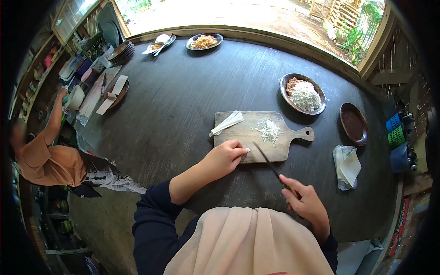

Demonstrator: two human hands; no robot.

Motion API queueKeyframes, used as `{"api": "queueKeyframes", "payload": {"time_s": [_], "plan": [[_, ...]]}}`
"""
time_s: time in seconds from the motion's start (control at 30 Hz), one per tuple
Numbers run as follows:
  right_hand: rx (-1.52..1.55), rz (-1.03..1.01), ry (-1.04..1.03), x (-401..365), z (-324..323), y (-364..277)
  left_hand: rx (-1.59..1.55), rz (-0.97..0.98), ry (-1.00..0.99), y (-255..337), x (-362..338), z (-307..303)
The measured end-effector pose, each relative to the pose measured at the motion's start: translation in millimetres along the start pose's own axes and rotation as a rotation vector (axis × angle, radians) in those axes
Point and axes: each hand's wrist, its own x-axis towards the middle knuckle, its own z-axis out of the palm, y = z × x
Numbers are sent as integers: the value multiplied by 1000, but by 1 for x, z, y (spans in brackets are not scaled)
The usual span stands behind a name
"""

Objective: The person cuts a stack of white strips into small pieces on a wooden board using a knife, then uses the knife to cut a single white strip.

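Note:
My right hand (302, 199) is closed around the handle of a knife (267, 159), its dark blade slanting up and left over the lower part of a wooden cutting board (256, 151). My left hand (225, 156) rests at the board's lower left edge, fingers pinched on a small white strip (247, 150) whose end pokes out toward the blade. Knife and strip look slightly apart. Long white strips (228, 123) lie stacked at the board's upper left. A loose pile of fine white shreds (269, 131) sits near its middle right.
Beyond the board stands a bowl (283, 94) of white shreds and brown food. To the right are an empty brown dish (354, 123) and a plastic packet (347, 167). Plates of food (204, 42) stand at the far edge. Another person (52, 160) is at the left, beside stacked dishes.

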Motion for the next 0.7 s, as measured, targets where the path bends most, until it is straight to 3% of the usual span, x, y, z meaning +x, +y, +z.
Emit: {"api": "queueKeyframes", "payload": {"time_s": [0.17, 0.23, 0.7], "plan": [[-127, -51, -56, 0, 6, -10, 18, -18, 14, 2, 0, 3], [-149, -201, -3, 0, 9, -8, 61, 0, 25, 4, -1, 4], [-193, -232, -6, -4, 6, -7, 74, -15, 84, 9, -3, 15]]}}
